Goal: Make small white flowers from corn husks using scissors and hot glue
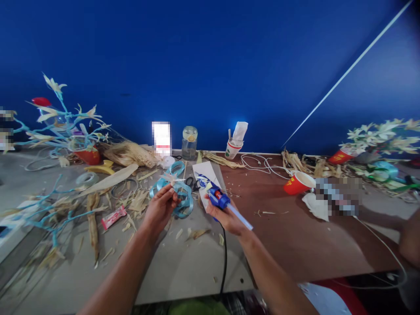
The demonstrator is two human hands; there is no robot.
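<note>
My left hand (163, 204) pinches a small pale star-shaped flower (173, 178), which looks made of dried husk. Loops of light blue ribbon (186, 203) lie behind and beside those fingers. In my right hand (227, 217) is a blue hot glue gun (218, 195), its front pointing away from me toward the wall. A whitish glue stick (242, 217) juts from its back end, and a black cord (225, 258) runs down to the table edge. Between the hands, black-handled scissors (190, 183) lie by a white card (206, 167). The glue gun is apart from the flower.
Husk scraps (139, 201) litter the left side, with blue branches (55, 218) and a pink wrapper (113, 217). A glass jar (189, 144) and a paper cup (233, 149) stand along the wall. A red cup (299, 183) lies tilted near another person's arm (380, 217).
</note>
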